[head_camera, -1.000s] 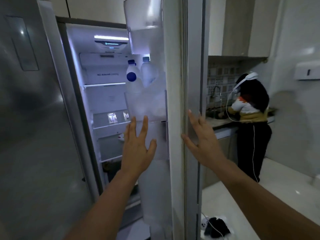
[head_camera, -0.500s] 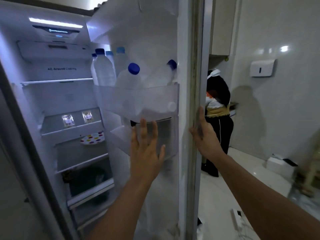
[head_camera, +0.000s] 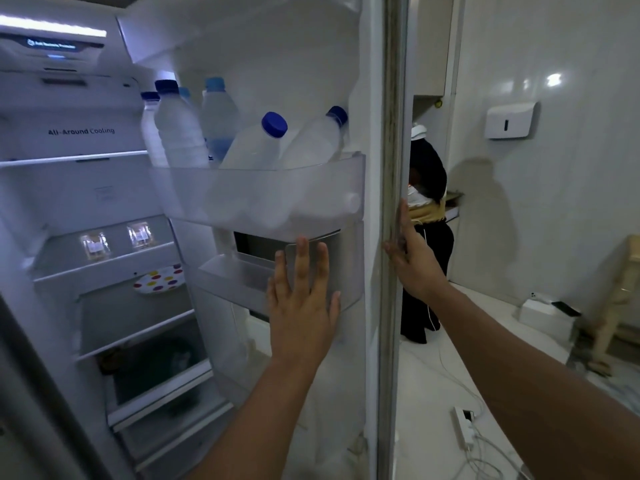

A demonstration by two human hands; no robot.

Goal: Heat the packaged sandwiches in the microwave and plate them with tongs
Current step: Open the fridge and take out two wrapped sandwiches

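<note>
The fridge stands open in front of me. Two small clear packages (head_camera: 93, 244) lie side by side on a middle shelf inside, at the left. My left hand (head_camera: 301, 303) is flat, fingers straight, against the inner side of the open fridge door (head_camera: 370, 202), just under its bottle bin. My right hand (head_camera: 412, 261) rests on the door's outer edge, fingers straight along the seal. Neither hand holds anything.
Several water bottles (head_camera: 256, 147) with blue caps fill the door bin. A plate with coloured dots (head_camera: 159, 280) sits on a lower shelf. Another person (head_camera: 427, 237) stands at the counter behind the door. A power strip and cables (head_camera: 465, 427) lie on the floor at the right.
The door has swung wider, showing more of the shelves and the bottle bin. Both hands stayed on the door, and my view shifted closer to it.
</note>
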